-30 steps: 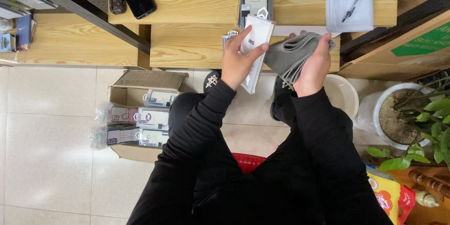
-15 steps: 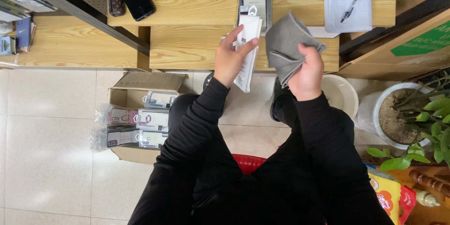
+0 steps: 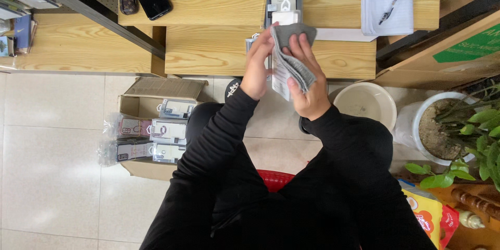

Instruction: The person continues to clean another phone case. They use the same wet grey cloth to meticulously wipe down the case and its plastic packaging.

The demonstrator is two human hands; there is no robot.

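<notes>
Holding a grey cloth [image 3: 294,62], hands sit near a cardboard box [image 3: 156,105] of packaged phone cases [image 3: 167,131].

Pale glossy tiled floor [image 3: 47,140] underneath, light glancing off it. Above it, a stepped light-wood surface [image 3: 219,0] with clear grain. Left of that surface, a lower wooden shelf [image 3: 73,47]; right of it, a brown cardboard carton [image 3: 442,57].

Person in black, seen from above

Both arms wear long black sleeves, plain and slightly creased, ending at the wrists, with the left hand [image 3: 257,67] and right hand [image 3: 307,86] bare. The torso and lap are black too, and a shoe with a white mark shows near the left sleeve.
</notes>
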